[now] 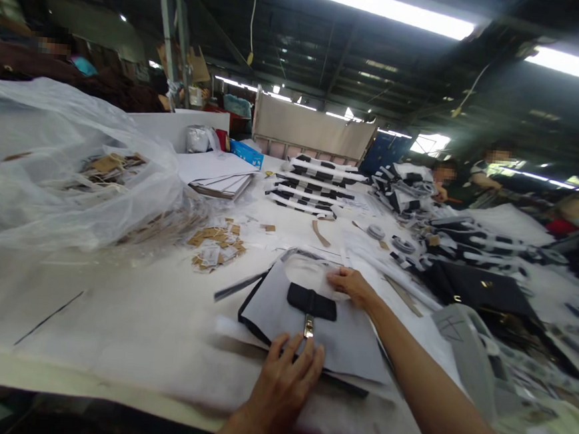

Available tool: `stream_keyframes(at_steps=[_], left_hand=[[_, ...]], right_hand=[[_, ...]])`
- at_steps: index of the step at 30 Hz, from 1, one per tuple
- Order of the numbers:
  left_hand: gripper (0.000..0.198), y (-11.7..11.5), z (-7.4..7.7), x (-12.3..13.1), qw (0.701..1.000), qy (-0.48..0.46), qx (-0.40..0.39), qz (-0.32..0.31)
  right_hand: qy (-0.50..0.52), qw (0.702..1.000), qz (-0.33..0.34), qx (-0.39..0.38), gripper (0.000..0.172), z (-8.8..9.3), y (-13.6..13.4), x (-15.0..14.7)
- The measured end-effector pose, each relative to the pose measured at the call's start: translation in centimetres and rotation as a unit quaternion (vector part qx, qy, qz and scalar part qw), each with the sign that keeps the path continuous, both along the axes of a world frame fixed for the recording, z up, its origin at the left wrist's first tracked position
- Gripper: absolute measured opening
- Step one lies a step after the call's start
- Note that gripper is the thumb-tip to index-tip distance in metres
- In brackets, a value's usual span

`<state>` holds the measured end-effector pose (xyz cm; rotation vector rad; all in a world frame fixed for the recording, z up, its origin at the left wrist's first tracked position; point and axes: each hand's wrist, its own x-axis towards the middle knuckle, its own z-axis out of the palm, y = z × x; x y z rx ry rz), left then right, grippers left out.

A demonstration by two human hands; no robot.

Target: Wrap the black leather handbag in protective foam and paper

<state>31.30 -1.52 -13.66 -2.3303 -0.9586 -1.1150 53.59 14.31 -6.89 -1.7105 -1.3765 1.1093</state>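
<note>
A handbag lies on the table with a white sheet over its front and dark edges showing around it. At its middle sits a black flap tab with a gold clasp. My left hand rests with fingers spread on the bag's lower part, just below the clasp. At the upper right, my right hand has its thumb and fingers closed at the end of a pale, curved handle, which looks wrapped. The exact spot between those fingertips is partly hidden.
Left stands a clear plastic bag of tags, with loose brown tags beside it. Behind are stacked white sheets and wrapped straps. A black bag and a grey plastic container are right. Co-workers sit farther back.
</note>
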Motion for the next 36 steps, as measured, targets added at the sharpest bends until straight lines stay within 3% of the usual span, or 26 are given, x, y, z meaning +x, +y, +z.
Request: stream_keyframes(at_steps=[4, 9, 12, 15, 17, 19, 21, 23, 28, 31, 36], left_hand=[[0.036, 0.1, 0.2, 0.1, 1.0, -0.022, -0.001, -0.011], [0.036, 0.1, 0.4, 0.0, 1.0, -0.009, 0.001, -0.007], [0.04, 0.0, 0.5, -0.1, 1.0, 0.005, -0.007, -0.005], [0.043, -0.2, 0.6, -0.2, 1.0, 0.022, -0.019, -0.005], [0.042, -0.4, 0.8, -0.3, 0.999, 0.026, -0.028, -0.013], [0.04, -0.6, 0.9, -0.4, 0.999, 0.02, -0.039, -0.022], [0.038, -0.8, 1.1, -0.5, 0.998, 0.013, -0.055, -0.026], [0.037, -0.9, 1.2, -0.5, 0.997, 0.005, -0.07, -0.033], [0.029, -1.3, 2.1, -0.8, 0.989, -0.023, -0.128, -0.064], [0.027, -1.6, 3.2, -1.1, 0.979, -0.026, -0.19, -0.068], [0.02, -1.1, 5.8, -0.3, 0.976, 0.01, -0.214, -0.028]], right_hand=[[0.047, 0.998, -0.028, 0.043, 0.04, 0.5, -2.7, 2.9], [0.037, 0.996, -0.019, 0.083, 0.035, 1.2, -5.4, 2.8], [-0.078, 0.987, 0.053, 0.128, 0.019, 2.4, -6.9, 1.9], [-0.26, 0.929, 0.139, 0.222, 0.01, 4.2, -8.4, 0.6], [-0.311, 0.902, 0.166, 0.25, 0.011, 5.2, -9.5, -0.3], [-0.314, 0.902, 0.178, 0.237, 0.013, 5.5, -10.9, -1.0], [-0.315, 0.906, 0.181, 0.218, 0.014, 4.6, -12.6, -1.5], [-0.331, 0.89, 0.189, 0.252, 0.019, 2.9, -14.4, -1.6], [-0.379, 0.792, 0.197, 0.436, 0.043, -1.0, -18.0, -1.5], [-0.399, 0.767, 0.203, 0.46, 0.042, -1.2, -18.8, -1.6], [-0.411, 0.764, 0.206, 0.452, 0.033, -0.9, -18.9, -1.8]])
